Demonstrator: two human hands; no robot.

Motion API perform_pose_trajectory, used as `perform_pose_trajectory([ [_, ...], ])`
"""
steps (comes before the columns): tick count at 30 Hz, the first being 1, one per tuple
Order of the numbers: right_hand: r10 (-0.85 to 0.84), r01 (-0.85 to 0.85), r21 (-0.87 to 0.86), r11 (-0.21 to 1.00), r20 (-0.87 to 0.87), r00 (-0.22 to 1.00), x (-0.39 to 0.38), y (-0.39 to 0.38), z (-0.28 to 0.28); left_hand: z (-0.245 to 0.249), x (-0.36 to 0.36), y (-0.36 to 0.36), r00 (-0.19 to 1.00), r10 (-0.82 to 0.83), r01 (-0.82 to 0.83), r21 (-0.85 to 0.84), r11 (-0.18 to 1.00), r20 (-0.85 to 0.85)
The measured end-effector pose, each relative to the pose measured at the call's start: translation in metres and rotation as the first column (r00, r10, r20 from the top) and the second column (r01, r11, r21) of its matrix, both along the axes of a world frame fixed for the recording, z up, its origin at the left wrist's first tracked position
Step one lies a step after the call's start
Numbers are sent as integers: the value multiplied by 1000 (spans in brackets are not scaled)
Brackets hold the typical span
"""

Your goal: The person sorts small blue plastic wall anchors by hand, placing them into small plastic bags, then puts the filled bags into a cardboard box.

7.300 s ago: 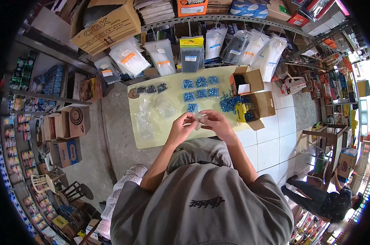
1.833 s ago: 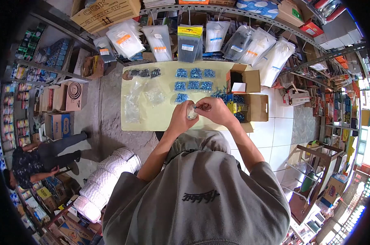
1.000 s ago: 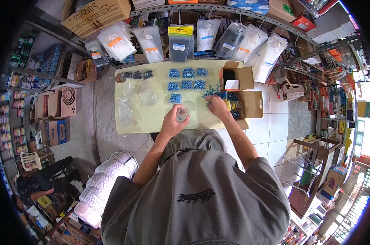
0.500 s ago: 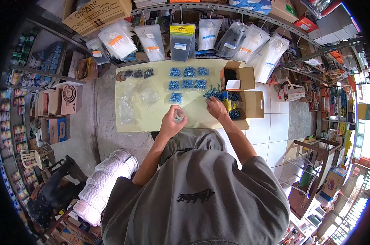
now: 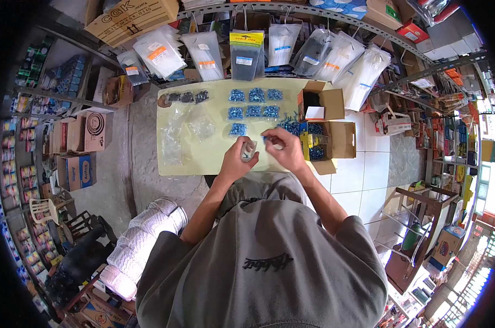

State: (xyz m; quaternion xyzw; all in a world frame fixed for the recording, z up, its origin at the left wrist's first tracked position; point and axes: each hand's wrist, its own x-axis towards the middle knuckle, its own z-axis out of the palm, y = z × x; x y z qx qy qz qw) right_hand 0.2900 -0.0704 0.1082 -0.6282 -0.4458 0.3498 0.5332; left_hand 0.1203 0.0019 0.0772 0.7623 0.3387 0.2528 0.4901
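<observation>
My left hand (image 5: pixel 236 162) is closed around a small clear plastic bag (image 5: pixel 249 150), its mouth facing up and toward the right. Close beside it, my right hand (image 5: pixel 289 151) pinches small blue screw-like pieces (image 5: pixel 265 140) at its fingertips. A loose pile of the same blue pieces (image 5: pixel 289 126) lies just beyond the right hand. Filled clear bags of blue pieces (image 5: pixel 253 111) sit in rows ahead of both hands. At the right edge of the table, an open cardboard box (image 5: pixel 343 140) holds more blue pieces.
A second open box (image 5: pixel 332 103) with dark contents stands behind the first. Flat clear bags (image 5: pixel 173 145) and several dark packets (image 5: pixel 187 97) lie on the left of the yellow table (image 5: pixel 214 165). Bundles of cable ties (image 5: pixel 246 57) hang beyond the far edge.
My right hand has left the loose blue pile and moved left to the bag, carrying blue pieces. My left hand has shifted slightly right, still holding the bag.
</observation>
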Motion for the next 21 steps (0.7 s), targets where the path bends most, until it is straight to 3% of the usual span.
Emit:
perform_pose_trajectory([
  [2, 97, -97, -6, 995, 58, 994, -11, 1, 30, 6, 5, 0, 1000, -20, 20, 39, 999, -7],
  [6, 162, -179, 52, 983, 229, 960, -16, 0, 32, 4, 8, 5, 999, -39, 38, 89, 995, 10],
  [16, 192, -201, 16, 979, 227, 955, -15, 0, 49, 8, 8, 5, 997, -65, 64, -11, 998, -41],
  [19, 148, -175, 85, 981, 259, 955, -3, 0, 46, 14, 6, 2, 999, -26, 26, -18, 1000, 23],
  [21, -69, 68, 14, 998, 301, 951, 18, 3, 22, 11, 5, 2, 999, -6, 5, 16, 1000, 32],
])
